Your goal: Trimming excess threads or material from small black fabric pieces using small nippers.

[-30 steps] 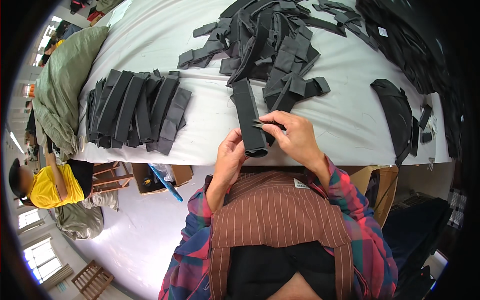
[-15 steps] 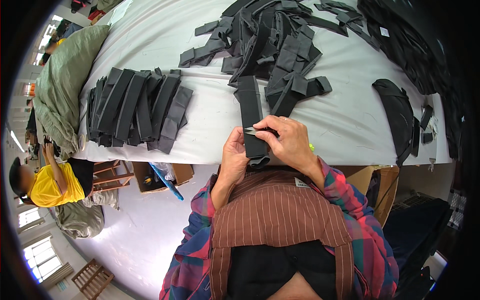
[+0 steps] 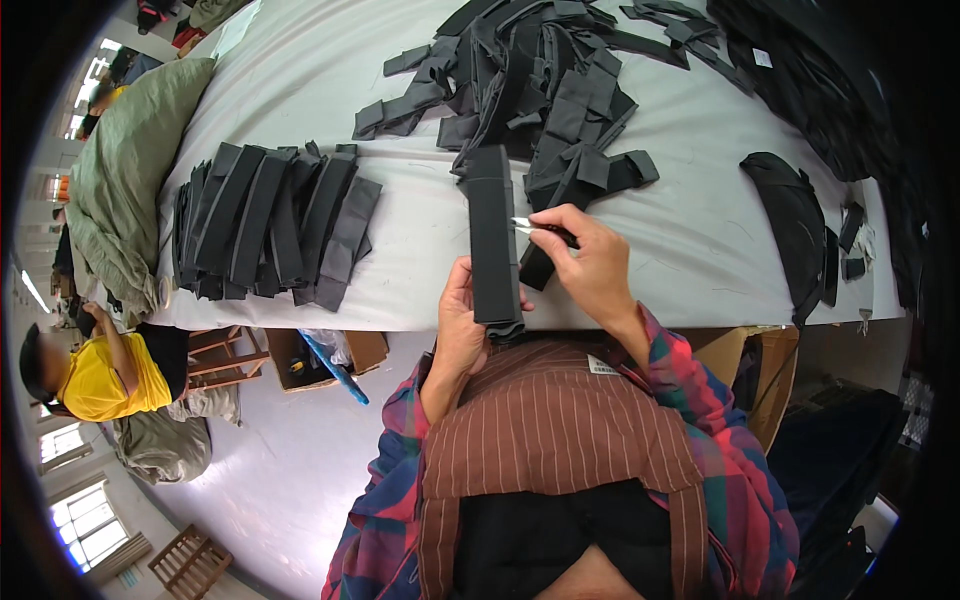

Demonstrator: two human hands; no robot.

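Note:
Near the table's front edge, my left hand [image 3: 462,318] grips a folded black fabric strip [image 3: 491,235] from below, with its thumb along the left side. The strip points away from me, its near end hanging at the edge. My right hand [image 3: 592,262] is closed round small thread snips [image 3: 524,226], most of whose dark handle is hidden by the fingers. Their silver blades are apart and lie at the strip's right edge. Just beyond is a tangled heap of black strips [image 3: 545,85], connected or overlapping; I cannot tell which.
Several black strips lie in a neat row [image 3: 268,220] at the left. Black fabric [image 3: 800,75] and a curved black piece [image 3: 785,215] lie at the right. A green-grey bundle [image 3: 125,170] borders the table's left side. A person in yellow [image 3: 115,375] is beyond an open cardboard box [image 3: 365,350].
My right hand has moved up and right, bringing the snips from across the strip's face to its right edge. The strip has shifted slightly left and turned a little.

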